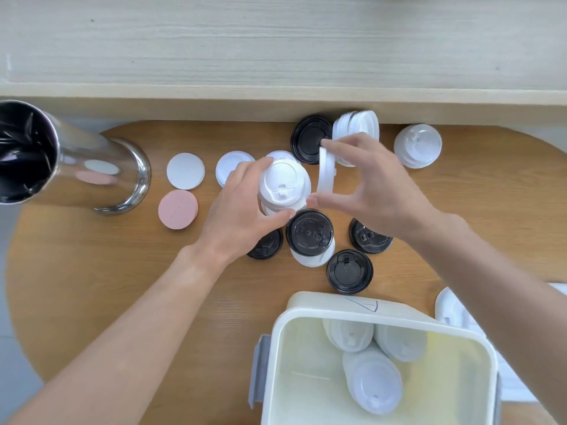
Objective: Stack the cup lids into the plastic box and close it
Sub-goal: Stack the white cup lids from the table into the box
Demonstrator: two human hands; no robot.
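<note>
Now left hand (242, 207) grips domed white lid stack (283, 187); right hand (368, 185) pinches lid (325, 171).

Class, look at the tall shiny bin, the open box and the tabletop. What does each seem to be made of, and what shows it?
Bin: polished metal, probably steel; its side mirrors the pink and white discs nearby.
Box: cream, slightly translucent plastic; soft matte walls, grey clip on its side.
Tabletop: wood or wood-look laminate; brown grain lines, which of the two is unclear.

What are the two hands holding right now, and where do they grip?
The left hand grips a short stack of white plastic cup lids round its sides. The right hand pinches a single white lid, held on edge, by its rim.
</note>
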